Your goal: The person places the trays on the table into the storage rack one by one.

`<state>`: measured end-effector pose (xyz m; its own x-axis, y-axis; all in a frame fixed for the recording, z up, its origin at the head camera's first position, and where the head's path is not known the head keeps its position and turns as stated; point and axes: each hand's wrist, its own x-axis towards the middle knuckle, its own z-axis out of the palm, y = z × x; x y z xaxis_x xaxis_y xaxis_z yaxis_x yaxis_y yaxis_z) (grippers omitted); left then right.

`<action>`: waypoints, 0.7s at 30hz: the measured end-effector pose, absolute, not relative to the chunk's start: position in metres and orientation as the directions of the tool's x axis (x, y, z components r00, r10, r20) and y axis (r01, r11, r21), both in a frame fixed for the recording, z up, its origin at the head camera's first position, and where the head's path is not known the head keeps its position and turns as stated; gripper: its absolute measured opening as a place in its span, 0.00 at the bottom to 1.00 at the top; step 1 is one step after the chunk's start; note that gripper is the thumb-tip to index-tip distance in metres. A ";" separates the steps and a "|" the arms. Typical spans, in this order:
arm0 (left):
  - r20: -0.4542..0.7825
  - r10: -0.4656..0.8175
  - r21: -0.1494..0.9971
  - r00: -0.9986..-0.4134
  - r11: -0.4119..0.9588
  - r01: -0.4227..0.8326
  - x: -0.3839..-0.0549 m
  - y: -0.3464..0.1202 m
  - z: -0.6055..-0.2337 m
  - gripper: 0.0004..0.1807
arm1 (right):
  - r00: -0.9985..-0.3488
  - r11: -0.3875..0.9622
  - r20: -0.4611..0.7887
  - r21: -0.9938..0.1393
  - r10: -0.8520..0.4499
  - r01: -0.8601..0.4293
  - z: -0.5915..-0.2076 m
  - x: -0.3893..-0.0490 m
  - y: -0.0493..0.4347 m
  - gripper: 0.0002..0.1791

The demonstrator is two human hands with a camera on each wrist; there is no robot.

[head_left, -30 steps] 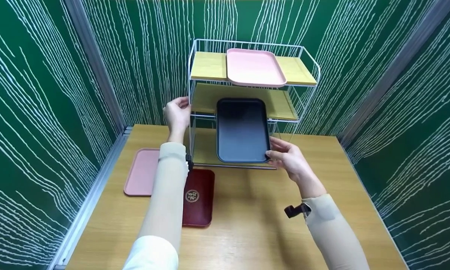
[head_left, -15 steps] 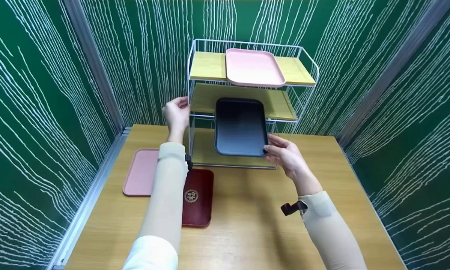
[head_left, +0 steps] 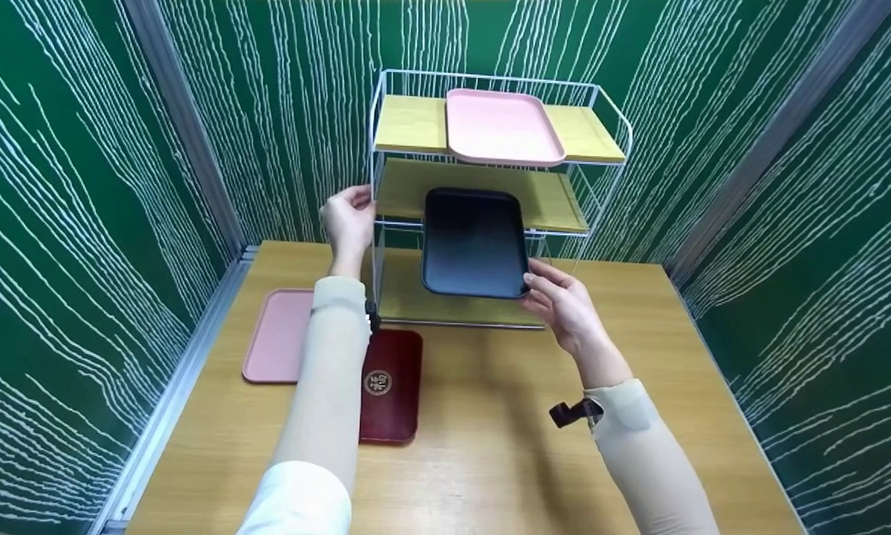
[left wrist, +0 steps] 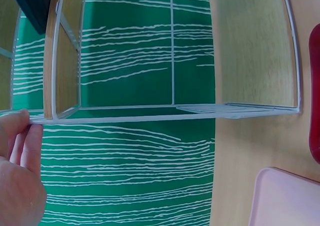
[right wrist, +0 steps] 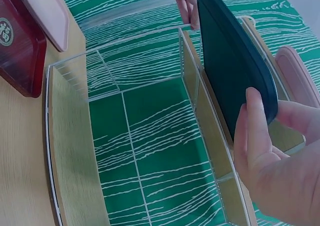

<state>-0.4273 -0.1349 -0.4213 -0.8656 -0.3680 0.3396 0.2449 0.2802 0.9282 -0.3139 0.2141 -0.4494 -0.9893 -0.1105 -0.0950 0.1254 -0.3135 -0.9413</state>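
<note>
A white wire rack [head_left: 490, 156] with three yellowish wooden shelves stands at the back of the table. My left hand [head_left: 348, 223] pinches its left front post [left wrist: 135, 119] near the middle shelf, thumb and fingers on either side. With my right hand [head_left: 568, 308] I hold a black rectangular tray [head_left: 475, 245] by its near right corner. The tray's far part reaches over the middle shelf [head_left: 400, 193], while its near part juts out in front. In the right wrist view, thumb and fingers grip the tray's rim from both faces.
A pink tray [head_left: 501, 126] lies on the top shelf, its near end over the front edge. On the wooden table [head_left: 504, 461], another pink tray [head_left: 276, 338] and a dark red tray [head_left: 397, 401] lie partly hidden behind my left forearm. Green walls with white streaks enclose the table.
The black tray's near edge has risen and the tray has moved slightly left and in toward the middle shelf, my right hand going with it. My left hand stays on the post.
</note>
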 end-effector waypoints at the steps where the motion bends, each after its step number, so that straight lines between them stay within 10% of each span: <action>1: 0.337 -0.367 0.929 -0.867 0.278 0.244 -0.427 -0.135 -0.421 0.13 | -0.990 -0.328 -0.089 -0.937 -0.110 0.121 -0.450 -0.313 0.213 0.35; 21: 0.316 -0.366 0.937 -0.875 0.264 0.228 -0.427 -0.134 -0.419 0.13 | -0.990 -0.124 0.119 -0.984 0.076 -0.128 -0.455 -0.305 0.187 0.40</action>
<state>-0.4266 -0.1344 -0.4189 -0.8754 -0.3656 0.3162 0.2283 0.2639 0.9371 -0.3050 0.1867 -0.4552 -0.9900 0.0760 0.1192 -0.1280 -0.1238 -0.9840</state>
